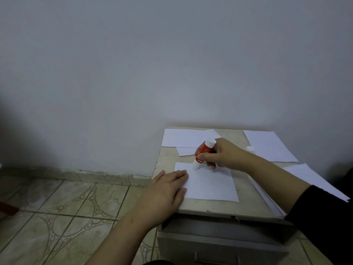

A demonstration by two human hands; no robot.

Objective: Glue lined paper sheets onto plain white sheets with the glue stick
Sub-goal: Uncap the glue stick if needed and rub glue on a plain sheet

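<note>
On the small table [248, 197], my right hand [225, 155] grips the glue stick [203, 153], tip on the sheet's [210, 184] upper-left corner, left hand [168, 186] flat on its left edge; paper runs lower right.

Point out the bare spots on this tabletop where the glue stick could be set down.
Bare top shows along the front edge below the centre sheet, and in a strip between that sheet and the right-hand stack. The back is crowded: overlapping sheets, the cap, another sheet.
</note>
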